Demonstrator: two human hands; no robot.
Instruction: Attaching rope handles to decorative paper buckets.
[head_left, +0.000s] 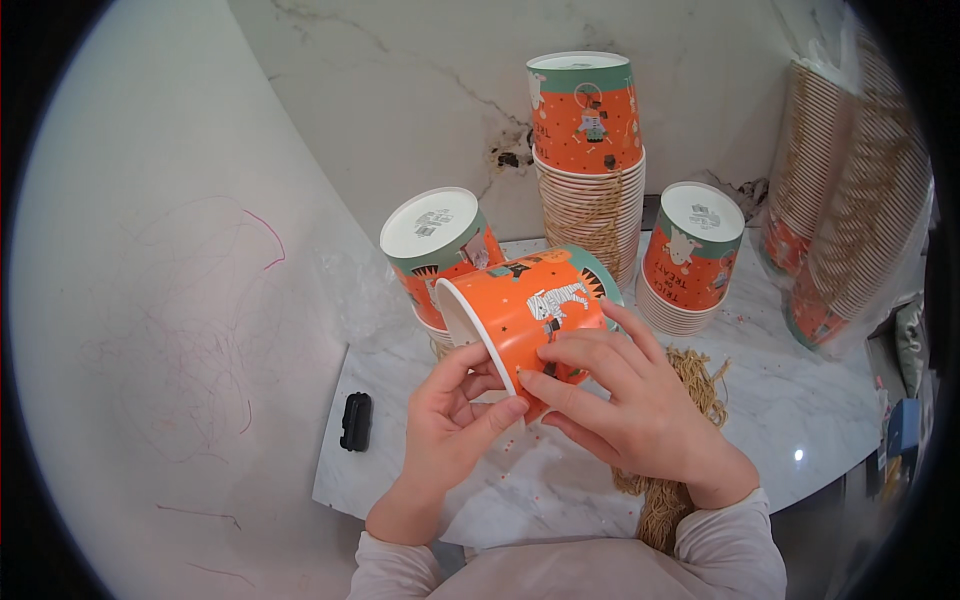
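Note:
An orange paper bucket (530, 305) with a green band and a mummy picture is tilted on its side above the table, its open mouth facing left. My left hand (445, 415) grips the rim, with fingers reaching into the mouth and the thumb on the outer edge. Against the printed wall lie the fingers of my right hand (640, 405), its thumb lower down near the underside. Partly under my right forearm is a bundle of tan twine (665, 515). Whether a piece of cord is between my fingers cannot be made out.
Upside-down buckets stand behind: a left stack (435, 220), a tall middle stack (590, 200) and a right stack (695, 260). Bagged stacks (850, 180) lean at far right. A small black case (356, 421) lies on the marble table (800, 400). A scribbled white wall (190, 300) borders the left.

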